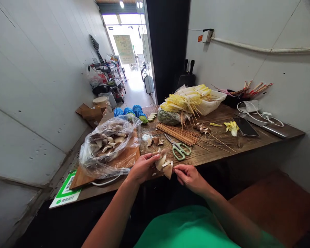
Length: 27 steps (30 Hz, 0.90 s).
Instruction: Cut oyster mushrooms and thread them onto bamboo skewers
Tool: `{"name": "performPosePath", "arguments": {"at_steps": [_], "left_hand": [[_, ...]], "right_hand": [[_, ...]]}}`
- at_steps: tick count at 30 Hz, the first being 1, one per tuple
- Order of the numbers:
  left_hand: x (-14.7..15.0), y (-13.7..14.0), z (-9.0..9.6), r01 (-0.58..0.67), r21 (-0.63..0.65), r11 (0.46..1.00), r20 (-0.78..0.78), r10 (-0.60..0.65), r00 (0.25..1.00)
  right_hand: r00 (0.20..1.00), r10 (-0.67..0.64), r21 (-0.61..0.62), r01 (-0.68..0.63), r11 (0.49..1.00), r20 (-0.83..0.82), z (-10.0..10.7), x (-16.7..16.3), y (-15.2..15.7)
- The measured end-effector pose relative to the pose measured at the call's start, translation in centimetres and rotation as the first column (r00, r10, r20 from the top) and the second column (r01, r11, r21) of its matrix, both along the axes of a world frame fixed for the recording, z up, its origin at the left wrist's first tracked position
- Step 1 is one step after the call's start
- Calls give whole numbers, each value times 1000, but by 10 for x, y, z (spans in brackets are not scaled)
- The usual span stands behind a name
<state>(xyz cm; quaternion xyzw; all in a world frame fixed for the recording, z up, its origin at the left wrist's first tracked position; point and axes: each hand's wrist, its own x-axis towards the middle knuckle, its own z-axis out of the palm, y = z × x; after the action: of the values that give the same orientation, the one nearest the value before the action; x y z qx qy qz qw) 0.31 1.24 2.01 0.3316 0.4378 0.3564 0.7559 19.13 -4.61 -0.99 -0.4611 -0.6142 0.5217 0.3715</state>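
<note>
Counter [244, 143]: dark wood, ahead of both hands. Plastic bag [88, 153]: clear, holding more mushrooms, left of the left hand. Right hand [189, 177]: thumb and forefinger closed in a pinch, apparently on a skewer, its length mostly covered. Left hand [144, 168]: closed lightly on the mushroom pieces [166, 166]. Skewer bundle [179, 133]: beyond both hands. Scissors [180, 151]: green-handled, just beyond the right hand. Mushroom pieces, between the hands: probably light, soft, easily torn at thin caps; best taken by thicker stems. Fingers hide their left end.
</note>
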Motion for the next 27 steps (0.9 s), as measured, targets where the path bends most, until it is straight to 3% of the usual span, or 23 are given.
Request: {"name": "performPosePath", "arguments": {"at_steps": [7, 12, 18, 27], "left_hand": [[1, 1, 0, -49, 7, 999, -15, 49, 999], [6, -5, -2, -157, 1, 988, 44, 157, 987], [20, -19, -2, -41, -45, 998, 98, 45, 994], [25, -23, -1, -63, -29, 998, 101, 66, 993]], "right_hand": [[1000, -14, 47, 14, 999, -4, 2, 0, 4], [992, -121, 53, 124, 991, -46, -4, -1, 6], [985, -163, 111, 168, 980, -46, -1, -7, 5], [986, -152, 44, 155, 987, -63, -3, -7, 2]]}}
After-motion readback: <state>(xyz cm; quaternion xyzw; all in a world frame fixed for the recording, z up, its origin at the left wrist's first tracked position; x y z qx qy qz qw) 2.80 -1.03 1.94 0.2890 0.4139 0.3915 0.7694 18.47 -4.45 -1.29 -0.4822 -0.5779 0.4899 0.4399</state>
